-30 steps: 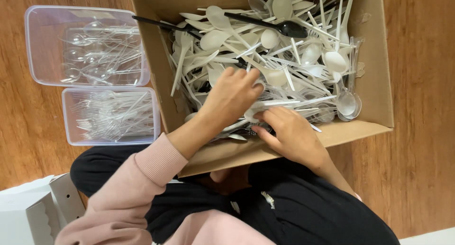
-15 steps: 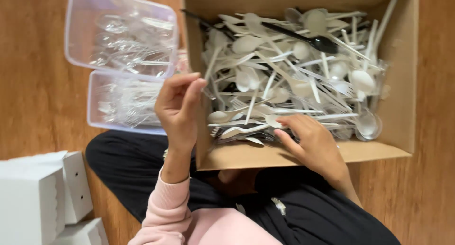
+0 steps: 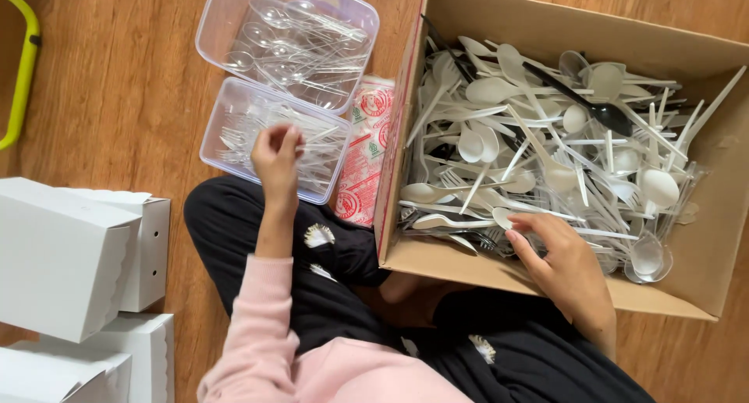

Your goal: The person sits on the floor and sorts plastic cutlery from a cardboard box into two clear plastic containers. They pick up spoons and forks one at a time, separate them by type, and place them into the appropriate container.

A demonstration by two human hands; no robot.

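On the floor [image 3: 117, 75], a box [image 3: 562, 28] of cutlery [image 3: 546, 153] sits at the right, two tubs [image 3: 234, 28] stand side by side to its left with packets [image 3: 367, 153] between, and cartons [image 3: 62, 255] lie at the left edge.

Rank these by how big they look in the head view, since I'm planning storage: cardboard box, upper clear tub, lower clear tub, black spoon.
1. cardboard box
2. upper clear tub
3. lower clear tub, only slightly smaller
4. black spoon

Cardboard box wall [image 3: 394, 161] (red packet [image 3: 365, 149] beside) separates clear tubs [image 3: 269, 142].
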